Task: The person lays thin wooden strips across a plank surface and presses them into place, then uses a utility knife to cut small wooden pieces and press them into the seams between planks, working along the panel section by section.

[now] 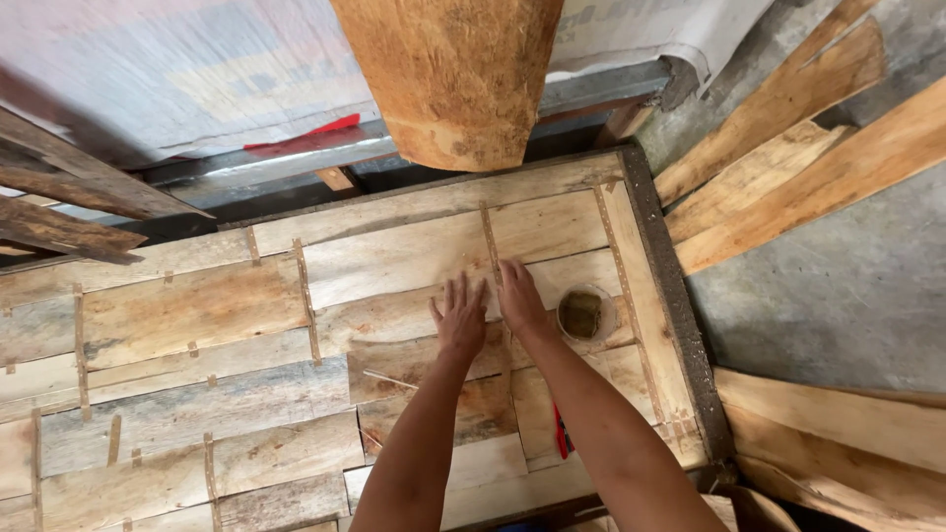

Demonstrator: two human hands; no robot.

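**Both palms flat on a taped veneer seam**

The desk (680,296) carries a wide sheet of wood veneer pieces (197,315), laid edge to edge and joined by thin strips of tape; its dark rim shows along the right side. Above the sheet a thick, rough slab of orange-brown wood (453,69) hangs into view, and loose veneer offcuts (788,148) lean over the grey floor on the right.

The tape strip (490,246) under work runs down the sheet from its far edge, between two pale pieces. The left hand (460,315) lies open, fingers spread, palm down just left of that strip. The right hand (519,299) is also open and flat, pressing on or right beside the strip; neither hand grips anything.

Just right of the right hand stands a small round container (584,315) with dark contents. A small red object (563,433) shows beneath the right forearm; what it is cannot be told.

To do this pressing well, I would judge that both palms should stay flat and bear evenly, holding the two pieces tight together at the seam so no gap or overlap opens, and smoothing along the strip rather than across it.
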